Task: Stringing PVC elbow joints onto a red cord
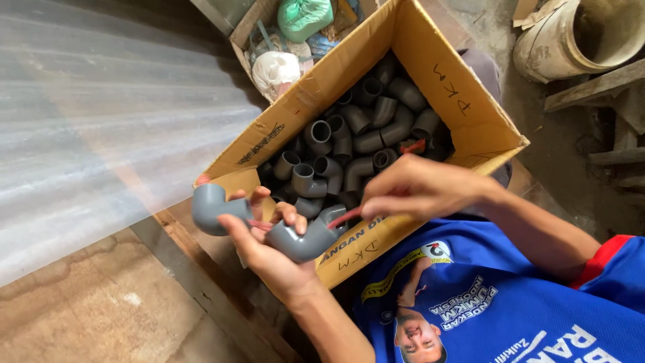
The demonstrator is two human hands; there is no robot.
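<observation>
You are stringing grey pipe elbows on a red cord over an open carton.

Starting at the left, your left hand [269, 235] is lying palm up with its fingers curled around two grey plastic pipe elbows [218, 210], one out past the fingertips and one resting in the palm, just in front of the carton's near flap. They are looking rigid, light and smooth, so probably a little slippery; gripping across the bend looks surest. Your right hand [420, 188] is pinching a thin red cord [344, 218] that is running into the mouth of the palm elbow. Behind both hands, the cardboard box [430, 60] is standing open, piled with many more grey elbows [366, 134] lying loose. Further back, a smaller box [243, 33] is holding green and white bags [275, 68], and a pale bucket [557, 40] is standing at the far right.
</observation>
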